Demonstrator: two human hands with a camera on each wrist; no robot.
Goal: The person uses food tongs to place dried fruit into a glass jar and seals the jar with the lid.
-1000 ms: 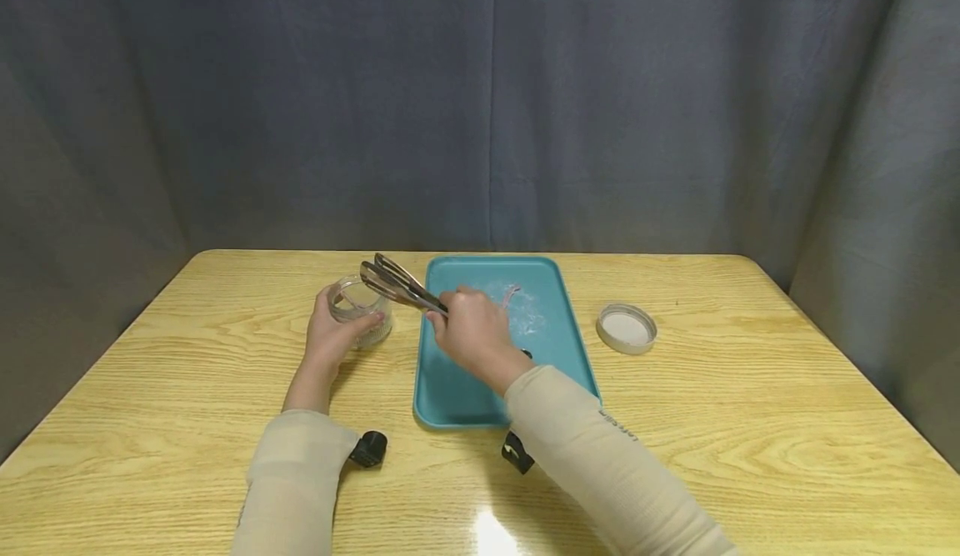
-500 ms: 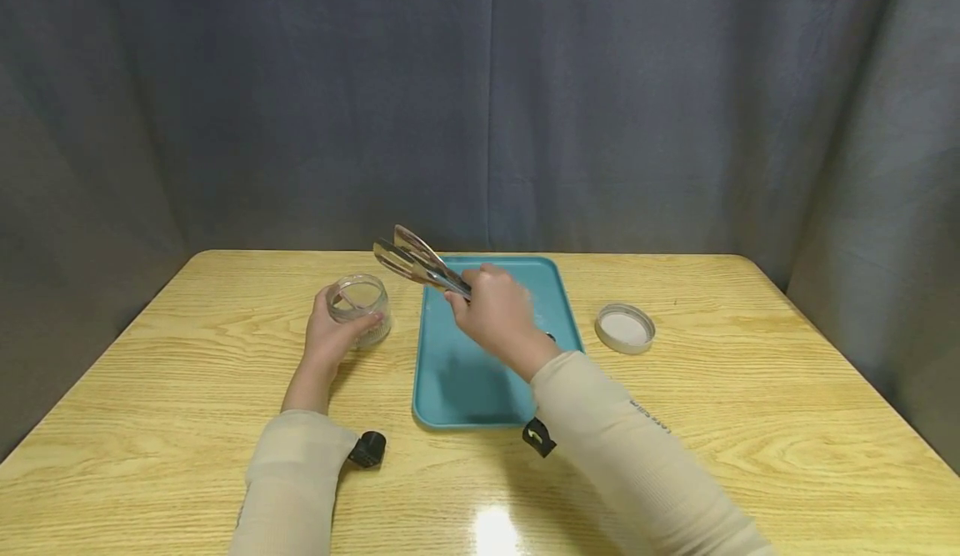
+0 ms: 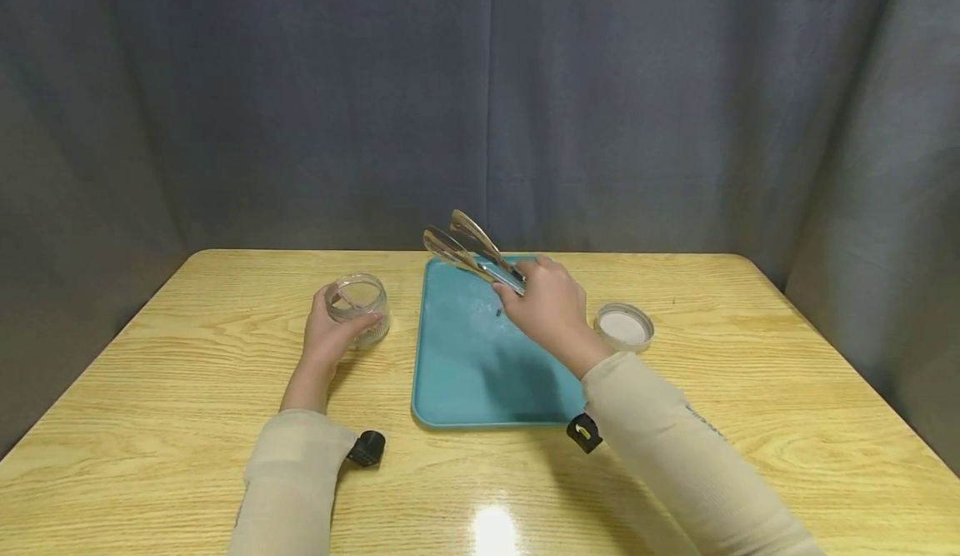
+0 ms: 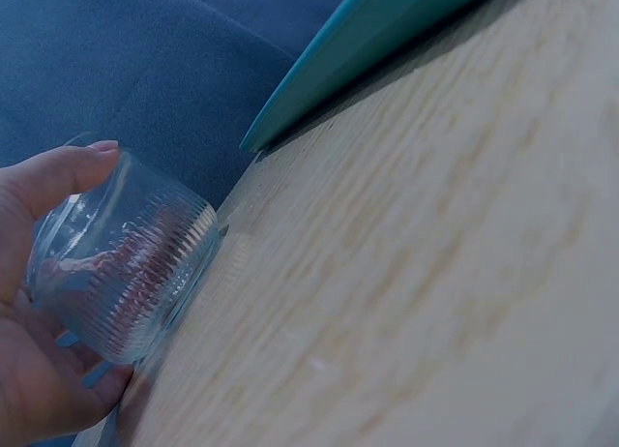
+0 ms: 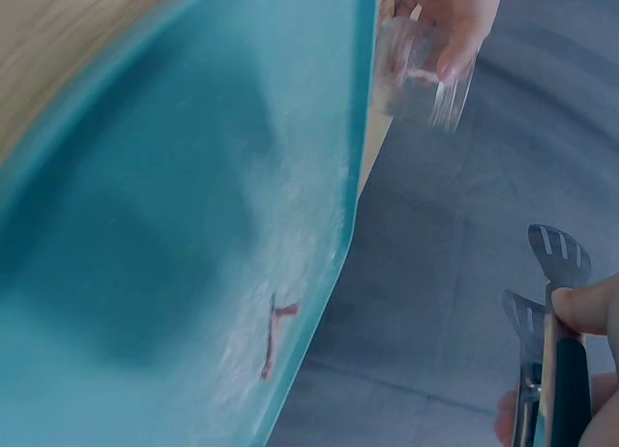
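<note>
My left hand (image 3: 328,335) grips a ribbed glass jar (image 3: 373,331) that stands uncovered on the table, thumb on one side and fingers on the other. Reddish pieces (image 4: 145,263) show through its wall in the left wrist view. Metal tongs (image 3: 495,270) are in my right hand (image 3: 551,302), raised over the far part of the teal tray (image 3: 453,377). Their slotted tips point up and left, spread apart with nothing between them. On the tray lies a thin reddish, bent strip (image 5: 271,345) amid a white powdery smear, seen in the right wrist view.
A round, shallow lid (image 3: 624,328) lies on the wooden table (image 3: 750,389) right of the tray, close beyond my right wrist. Grey curtains (image 3: 337,106) hang behind the table and at both sides.
My right hand has carried the tongs away from above the jar, rightward and upward over the tray, their tips now farther apart. The left hand and the jar stay in place.
</note>
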